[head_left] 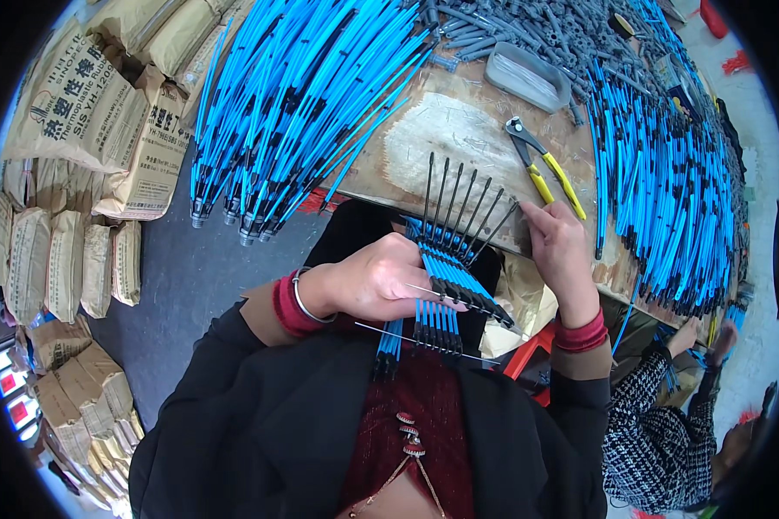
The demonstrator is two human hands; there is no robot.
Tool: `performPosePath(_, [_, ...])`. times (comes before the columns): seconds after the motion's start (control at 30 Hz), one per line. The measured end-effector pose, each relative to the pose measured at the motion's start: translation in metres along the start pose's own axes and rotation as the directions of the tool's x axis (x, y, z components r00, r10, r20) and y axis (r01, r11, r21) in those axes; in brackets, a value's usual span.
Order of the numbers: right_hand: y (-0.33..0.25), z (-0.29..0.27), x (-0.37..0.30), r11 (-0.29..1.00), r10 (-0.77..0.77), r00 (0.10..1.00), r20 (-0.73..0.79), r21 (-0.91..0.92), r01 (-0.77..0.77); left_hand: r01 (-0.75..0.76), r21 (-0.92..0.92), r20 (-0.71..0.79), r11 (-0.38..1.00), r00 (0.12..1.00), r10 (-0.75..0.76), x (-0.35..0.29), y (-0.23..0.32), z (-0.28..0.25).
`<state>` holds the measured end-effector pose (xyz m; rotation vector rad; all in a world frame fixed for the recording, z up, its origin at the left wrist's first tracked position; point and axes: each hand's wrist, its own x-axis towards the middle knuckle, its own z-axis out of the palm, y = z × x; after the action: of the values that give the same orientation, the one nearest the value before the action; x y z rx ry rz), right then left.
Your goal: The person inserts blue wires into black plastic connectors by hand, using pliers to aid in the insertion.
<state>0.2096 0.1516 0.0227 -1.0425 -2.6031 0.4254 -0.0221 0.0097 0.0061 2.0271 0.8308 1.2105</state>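
My left hand (376, 281) is closed around a fan-shaped set of blue ribs (448, 266) with black joints, held over my lap at the table's near edge. Several thin black rods (460, 203) spread from the set's far side. A thin metal wire (381, 330) crosses the ribs below my left hand, and another runs beside its fingers. At the rightmost rod's tip, my right hand (563, 246) is closed in a pinch; the exact contact is partly hidden. Beyond it on the table, pincers (545, 169) with yellow handles lie with their jaws pointing away.
Bundles of blue ribs (294, 112) lie at the left of the wooden table (359, 173), with more ribs (671, 199) at right. Grey plastic parts (528, 26) are heaped behind a grey tray (506, 76). Paper sacks (86, 112) stand left. Another person (658, 441) works at lower right.
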Motion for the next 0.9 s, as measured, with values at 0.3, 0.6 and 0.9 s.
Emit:
performPosePath(0.3, [0.005, 0.006, 0.021, 0.991, -0.12, 0.993, 0.01, 0.068, 0.119, 0.061, -0.056, 0.04, 0.997, 0.998, -0.058, 0.009, 0.01, -0.004])
performPosePath(0.6, [0.01, 0.011, 0.044, 0.963, -0.246, 0.968, 0.039, 0.122, 0.24, 0.089, -0.263, -0.027, 0.961, 0.995, -0.1, 0.007, 0.007, -0.003])
performPosePath(0.9, [0.007, 0.021, 0.062, 0.937, -0.316, 0.949, 0.001, 0.159, 0.312, 0.126, -0.466, -0.063, 0.876, 0.982, -0.176, 0.004, 0.003, 0.001])
